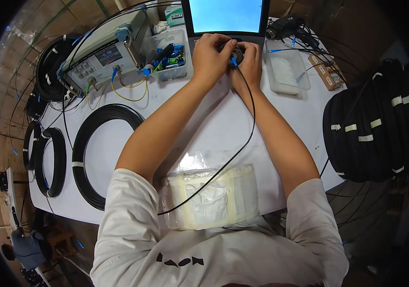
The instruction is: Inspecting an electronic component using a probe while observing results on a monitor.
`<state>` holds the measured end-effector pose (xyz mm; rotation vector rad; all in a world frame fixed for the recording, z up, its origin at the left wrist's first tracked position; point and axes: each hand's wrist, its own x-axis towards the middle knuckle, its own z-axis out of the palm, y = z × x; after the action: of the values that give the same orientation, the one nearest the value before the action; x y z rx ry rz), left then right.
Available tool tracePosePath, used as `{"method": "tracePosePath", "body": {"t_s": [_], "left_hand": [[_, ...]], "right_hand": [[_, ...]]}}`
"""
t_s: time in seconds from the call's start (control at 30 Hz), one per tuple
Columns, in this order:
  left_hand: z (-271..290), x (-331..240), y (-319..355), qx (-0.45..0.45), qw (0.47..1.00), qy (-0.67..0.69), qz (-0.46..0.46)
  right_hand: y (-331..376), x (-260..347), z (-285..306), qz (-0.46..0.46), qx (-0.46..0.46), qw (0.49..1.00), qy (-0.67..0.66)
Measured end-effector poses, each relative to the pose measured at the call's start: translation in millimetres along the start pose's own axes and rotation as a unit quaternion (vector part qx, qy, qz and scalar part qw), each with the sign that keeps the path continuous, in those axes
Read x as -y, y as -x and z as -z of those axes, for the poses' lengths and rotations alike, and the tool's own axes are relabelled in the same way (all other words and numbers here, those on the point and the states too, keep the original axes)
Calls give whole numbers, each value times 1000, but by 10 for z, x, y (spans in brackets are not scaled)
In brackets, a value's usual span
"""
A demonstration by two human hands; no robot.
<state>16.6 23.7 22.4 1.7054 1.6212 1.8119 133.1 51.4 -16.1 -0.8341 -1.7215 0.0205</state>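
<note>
Hands meet just below the screen (225, 15): your left hand (212, 53) and right hand (248, 60) both have fingers clamped on one blue-tipped black cable (243, 143); two clear trays (288, 71) flank them.

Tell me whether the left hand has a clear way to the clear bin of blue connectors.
Probably yes: the left hand sits right beside the clear bin, its top open, nothing between them. Its fingers would first have to release the cable end.
</note>
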Motion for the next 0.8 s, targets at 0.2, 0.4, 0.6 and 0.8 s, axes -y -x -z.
{"method": "tracePosePath", "body": {"t_s": [0.2, 0.4, 0.6, 0.8], "left_hand": [[18, -3, -28, 15, 999, -26, -13], [12, 34, -9, 9, 1000, 3, -9], [16, 58, -40, 14, 998, -52, -45], [-3, -70, -30, 34, 990, 73, 113]], "right_hand": [[-83, -125, 70, 54, 20, 998, 20], [-58, -108, 87, 92, 22, 995, 12], [-12, -73, 6, -10, 2, 1000, 14], [-125, -204, 135, 113, 39, 993, 14]]}}
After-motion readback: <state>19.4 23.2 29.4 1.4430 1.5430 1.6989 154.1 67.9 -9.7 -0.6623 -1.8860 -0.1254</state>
